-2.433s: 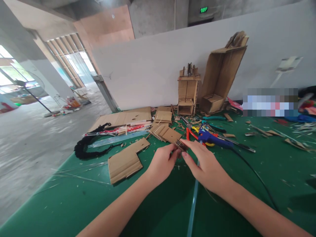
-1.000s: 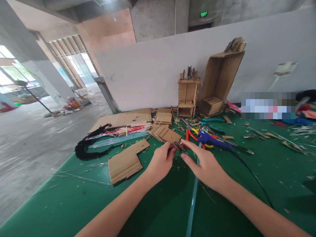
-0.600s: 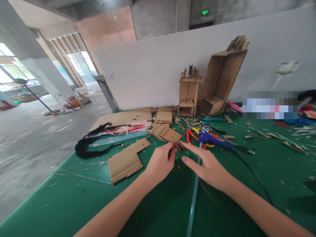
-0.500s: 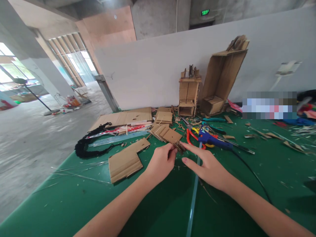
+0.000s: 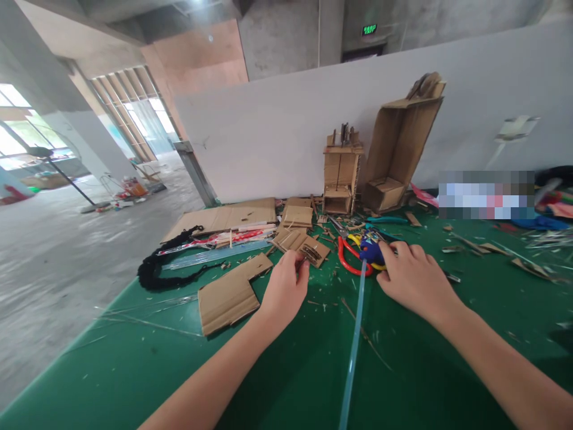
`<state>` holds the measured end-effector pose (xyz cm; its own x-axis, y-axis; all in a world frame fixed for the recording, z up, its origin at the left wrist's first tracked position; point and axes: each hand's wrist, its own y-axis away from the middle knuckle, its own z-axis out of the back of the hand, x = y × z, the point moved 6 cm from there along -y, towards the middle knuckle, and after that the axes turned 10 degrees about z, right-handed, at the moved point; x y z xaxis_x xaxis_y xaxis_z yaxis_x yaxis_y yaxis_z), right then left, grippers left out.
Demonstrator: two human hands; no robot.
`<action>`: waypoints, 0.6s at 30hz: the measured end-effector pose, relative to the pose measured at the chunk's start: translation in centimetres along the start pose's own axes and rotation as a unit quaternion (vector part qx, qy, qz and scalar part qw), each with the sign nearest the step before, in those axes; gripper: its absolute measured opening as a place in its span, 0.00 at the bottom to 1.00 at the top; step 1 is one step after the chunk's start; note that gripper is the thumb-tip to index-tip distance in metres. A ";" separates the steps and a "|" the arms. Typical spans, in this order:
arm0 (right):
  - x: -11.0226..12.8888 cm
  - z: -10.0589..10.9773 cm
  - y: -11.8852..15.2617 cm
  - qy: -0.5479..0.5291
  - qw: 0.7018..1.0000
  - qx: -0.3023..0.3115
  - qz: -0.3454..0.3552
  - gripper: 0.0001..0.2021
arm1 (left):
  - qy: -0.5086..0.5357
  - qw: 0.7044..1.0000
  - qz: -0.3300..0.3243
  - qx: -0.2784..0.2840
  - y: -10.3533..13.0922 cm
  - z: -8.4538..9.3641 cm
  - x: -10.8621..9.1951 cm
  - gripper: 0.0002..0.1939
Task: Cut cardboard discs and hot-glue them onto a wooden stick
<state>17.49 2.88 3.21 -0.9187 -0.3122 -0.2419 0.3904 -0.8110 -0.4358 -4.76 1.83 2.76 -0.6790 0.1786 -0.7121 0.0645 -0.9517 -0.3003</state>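
A small layered cardboard piece (image 5: 310, 252) is pinched between the thumb and fingers of my left hand (image 5: 285, 286), above flat cardboard scraps. My right hand (image 5: 414, 278) lies over a blue glue gun (image 5: 371, 251), its fingers curled round the body, which they mostly hide. A long clear glue stick (image 5: 356, 352) runs from the gun toward the near edge. Red-handled scissors (image 5: 344, 258) lie just left of the gun. Left of my left hand is a flat L-shaped cardboard sheet (image 5: 228, 297).
Two cardboard structures, one small (image 5: 341, 176) and one tall (image 5: 398, 143), stand at the back of the green table (image 5: 286, 382). Black cord (image 5: 150, 275), plastic strips and cardboard lie at the left; teal-handled pliers (image 5: 387, 220) and scraps lie right of centre.
My right hand has moved right, away from the small cardboard piece, and closed over the glue gun. My left hand has shifted slightly left with the piece.
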 end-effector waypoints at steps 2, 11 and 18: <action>-0.2 -0.5 0.1 0.019 1.000 0.023 -0.001 0.18 | -0.029 0.999 -0.014 -0.008 0.1 0.2 -0.2 0.05; -1.0 -1.5 -0.4 -0.046 0.996 0.045 -0.061 0.11 | -0.072 0.997 -0.034 -0.021 0.5 0.5 -0.8 0.03; 0.6 2.5 -0.4 -0.194 0.972 -0.129 -0.013 0.07 | -0.032 0.999 -0.019 -0.038 0.1 0.8 -0.5 0.05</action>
<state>16.67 1.81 5.39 -0.8623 -0.4974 0.0952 0.3236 -0.6858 -0.6518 -4.98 1.49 3.62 -0.7277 0.1949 -0.6577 0.0912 -0.9228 -0.3744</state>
